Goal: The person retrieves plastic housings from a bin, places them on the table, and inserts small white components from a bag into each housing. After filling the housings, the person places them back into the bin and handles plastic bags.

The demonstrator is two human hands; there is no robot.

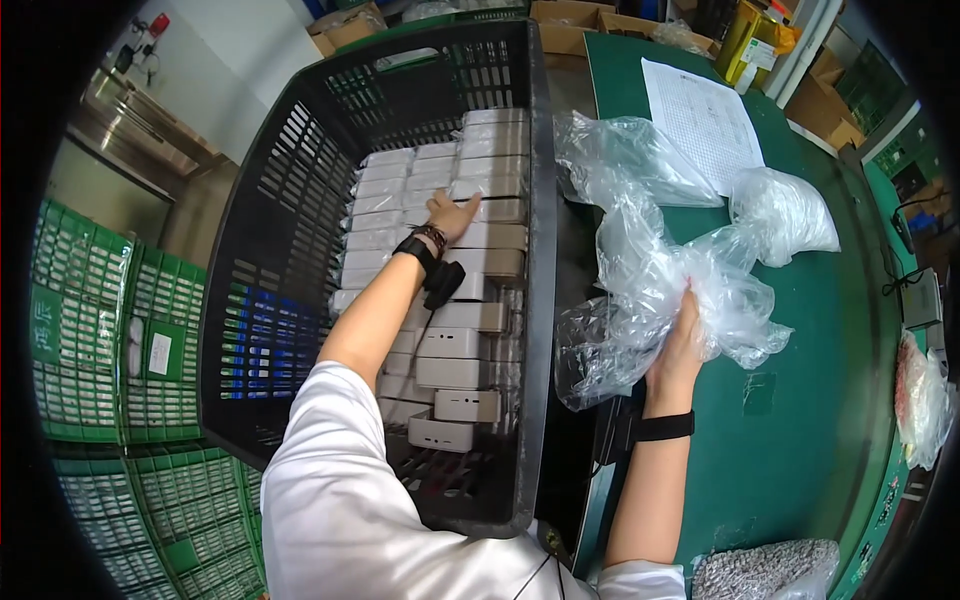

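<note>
My left hand (452, 217) reaches into a black plastic crate (535, 300). Its fingers are apart, resting on the rows of white box-shaped units (487, 234); some of these are wrapped in clear film. Ports show on the ends of the nearer units, such as one white unit (440, 434) lying loose at the near end. Over the green table, my right hand (680, 345) is closed on a bunch of clear plastic bags (650, 260). The film partly covers its fingers.
Green slatted crates (160, 350) are stacked at the left. On the green table (780, 430) lie a printed sheet (700, 120), a filled clear bag (785, 215) and a bag of grey bits (768, 572). A yellow container (750, 42) stands at the far right.
</note>
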